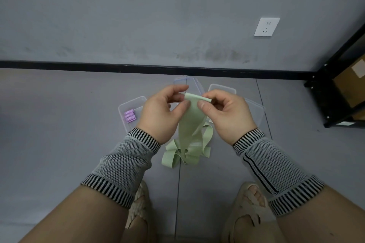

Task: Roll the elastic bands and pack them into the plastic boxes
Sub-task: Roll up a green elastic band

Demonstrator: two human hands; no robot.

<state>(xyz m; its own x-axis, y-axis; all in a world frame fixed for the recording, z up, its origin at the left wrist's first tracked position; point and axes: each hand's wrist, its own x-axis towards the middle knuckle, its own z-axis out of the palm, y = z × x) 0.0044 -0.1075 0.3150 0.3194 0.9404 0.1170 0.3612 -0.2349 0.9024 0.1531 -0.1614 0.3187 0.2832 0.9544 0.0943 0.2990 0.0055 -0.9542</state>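
2 hands are raised over the grey floor, and the top end of a pale green flat elastic band (194, 116) is pinched between them. The left hand (162, 112) pinches the left corner, the right hand (227, 113) the right corner, where a first small fold is turned over. The band's long axis runs from the hands down towards the person, and its loose tail is heaped on the floor. Rolling is judged to proceed downward along that axis. A clear plastic box holding purple rolls (130, 108) lies just beyond the left hand; other clear plastic boxes (253, 110) lie beyond the right.
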